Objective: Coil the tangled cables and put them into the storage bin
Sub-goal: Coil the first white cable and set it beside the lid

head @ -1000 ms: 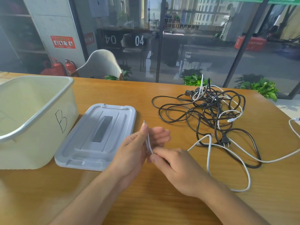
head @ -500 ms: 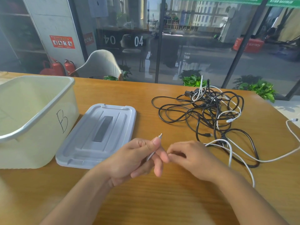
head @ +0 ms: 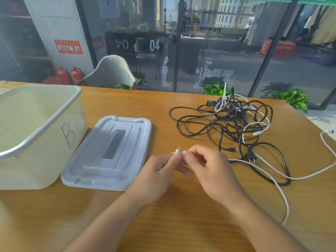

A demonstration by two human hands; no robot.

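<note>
Cables, tangled (head: 234,120): one heap of black and white leads on the table (head: 181,215), at 1 o'clock from your hands, well apart from the bin.

Head view, item by item.

White cable (head: 272,177): partly drawn out of the heap; it runs from your hands toward 3 o'clock, loops along the table edge side, and one plug end lies at the far right. Its near end (head: 176,151) sticks up between your two hands.

Left hand (head: 156,175): your grip is pinched on the white cable just below its tip, thumb and forefinger pressed together.

Right hand (head: 209,168): fingers curled, fingertips meeting the left hand's at the cable end; your grip appears to pinch the same cable.

Storage bin (head: 54,124): at 10 o'clock, open, marked "B"; no cable visible inside, though its floor is partly hidden.

Lid (head: 109,151): flat on the table, just beside the bin, at 11 o'clock.

Progress, judged: early. No coil is formed yet and nothing is stowed. You have one end in hand to start the first coil; the black leads remain knotted and all are left to do.
</note>
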